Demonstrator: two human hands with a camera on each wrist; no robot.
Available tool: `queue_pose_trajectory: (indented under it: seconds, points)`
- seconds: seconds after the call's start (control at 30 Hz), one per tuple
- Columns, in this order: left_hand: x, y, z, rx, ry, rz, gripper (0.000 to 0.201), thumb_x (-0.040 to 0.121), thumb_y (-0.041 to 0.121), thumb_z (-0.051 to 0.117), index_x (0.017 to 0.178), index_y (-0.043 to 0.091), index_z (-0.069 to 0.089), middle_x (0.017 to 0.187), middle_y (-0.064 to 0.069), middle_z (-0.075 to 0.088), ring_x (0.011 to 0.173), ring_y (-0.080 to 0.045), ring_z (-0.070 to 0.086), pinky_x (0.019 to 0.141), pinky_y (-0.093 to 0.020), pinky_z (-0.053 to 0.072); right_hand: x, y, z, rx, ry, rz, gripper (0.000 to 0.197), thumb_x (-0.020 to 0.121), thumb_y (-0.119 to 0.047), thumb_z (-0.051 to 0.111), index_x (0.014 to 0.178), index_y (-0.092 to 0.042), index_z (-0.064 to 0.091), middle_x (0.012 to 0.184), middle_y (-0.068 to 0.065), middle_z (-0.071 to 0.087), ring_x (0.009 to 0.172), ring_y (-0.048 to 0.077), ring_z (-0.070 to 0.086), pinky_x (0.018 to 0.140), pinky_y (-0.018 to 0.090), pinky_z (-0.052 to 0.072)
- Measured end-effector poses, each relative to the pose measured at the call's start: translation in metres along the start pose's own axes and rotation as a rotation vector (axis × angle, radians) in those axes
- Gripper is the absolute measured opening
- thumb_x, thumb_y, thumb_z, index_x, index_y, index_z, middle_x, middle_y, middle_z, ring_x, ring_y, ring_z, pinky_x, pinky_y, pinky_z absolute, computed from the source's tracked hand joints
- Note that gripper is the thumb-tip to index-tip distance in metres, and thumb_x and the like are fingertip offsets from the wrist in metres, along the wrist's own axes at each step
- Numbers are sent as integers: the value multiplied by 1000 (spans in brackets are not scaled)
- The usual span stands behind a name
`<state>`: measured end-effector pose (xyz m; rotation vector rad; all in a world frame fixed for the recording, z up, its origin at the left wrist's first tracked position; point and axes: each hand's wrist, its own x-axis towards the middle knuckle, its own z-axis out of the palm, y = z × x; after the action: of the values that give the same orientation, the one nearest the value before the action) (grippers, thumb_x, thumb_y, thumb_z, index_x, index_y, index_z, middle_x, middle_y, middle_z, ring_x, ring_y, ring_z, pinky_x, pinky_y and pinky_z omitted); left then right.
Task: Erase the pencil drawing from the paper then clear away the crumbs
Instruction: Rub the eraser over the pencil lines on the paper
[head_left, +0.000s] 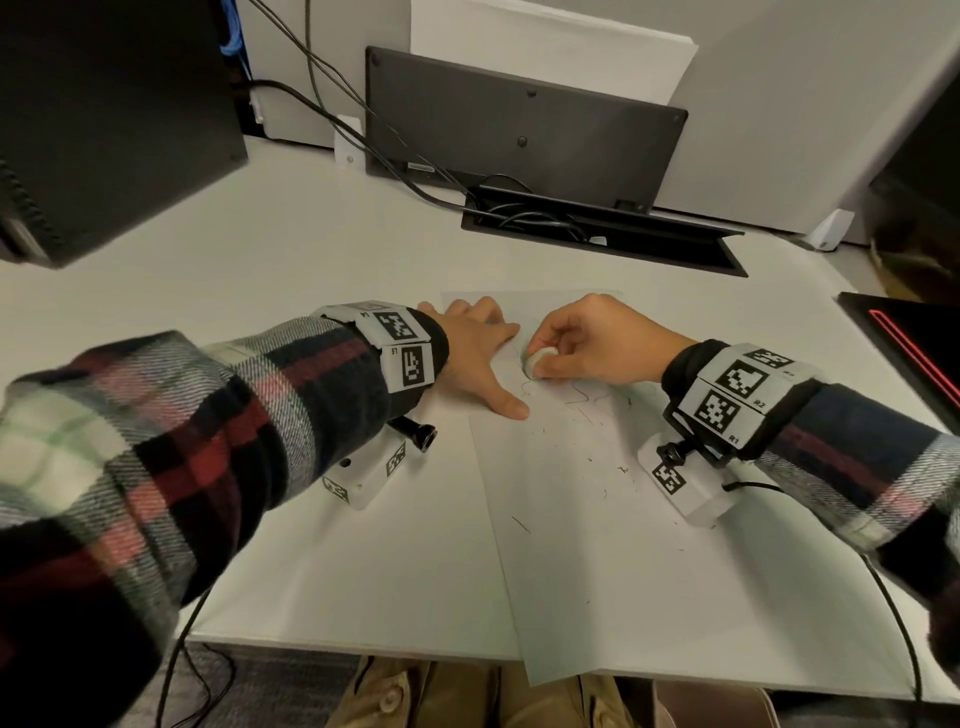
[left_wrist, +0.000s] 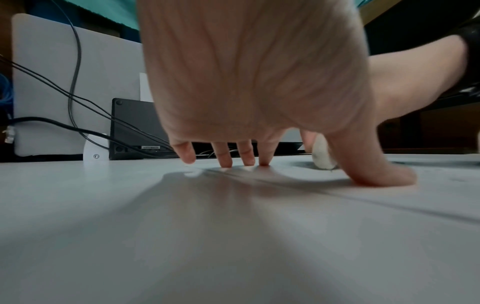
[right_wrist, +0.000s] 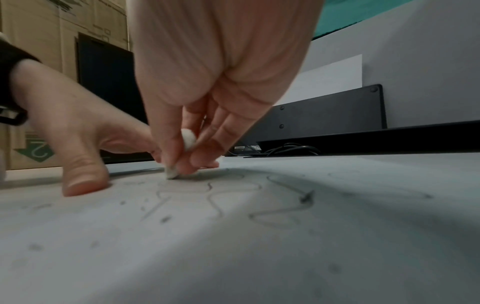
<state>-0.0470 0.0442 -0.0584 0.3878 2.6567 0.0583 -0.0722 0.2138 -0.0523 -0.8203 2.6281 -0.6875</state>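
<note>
here, left hand (head_left: 475, 345) splayed, right hand (head_left: 597, 340) pinching eraser (head_left: 537, 359)

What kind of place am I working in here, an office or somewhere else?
Most likely an office or lab desk: a white desk with a cable tray full of black cables, and a dark computer tower at the far left. Cardboard boxes stand beyond.

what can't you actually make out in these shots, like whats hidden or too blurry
- Eraser: mostly covered by the right hand in the head view; its full shape is unclear.
- Pencil drawing: the far part sits under that hand's grip; the wrist view blurs the rest.
- Crumbs: too small to count.
- Paper: the left hand covers its far corner.
</note>
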Motion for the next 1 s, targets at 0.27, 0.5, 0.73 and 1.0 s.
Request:
queue_pose_trajectory:
  seconds: [0.27,0.5,0.73,1.0]
  points:
    - [2,1,-1,0,-126,-17,120,66,75,58,147,30,-19,155,6,-22,143,-17,-15,114,-46,0,8,-5,-2,-136,19,-47,13,80,-16,69,91,-9,71,66,-16,58,56,-10,51,55,5,39]
    - [3,1,-2,-1,-153,-23,121,65,75,58,145,30,-21,154,7,-25,142,-17,-20,114,-48,-4,7,-3,-1,-117,-32,-38,12,79,-16,71,90,-11,71,70,-10,64,58,-7,53,57,8,42]
    - [5,1,0,1,-149,-18,123,63,77,59,146,31,-19,155,6,-24,143,-18,-19,114,-47,-2,3,-9,2,-51,-102,-18,9,79,-17,72,86,-11,70,66,-10,63,54,-1,54,60,11,44]
    - [6,0,0,-3,-149,-18,124,63,76,59,146,30,-20,155,5,-24,142,-19,-20,114,-47,-3,4,-10,3,-68,-82,-34,11,78,-16,72,88,-12,72,72,-6,65,54,-3,52,58,9,41]
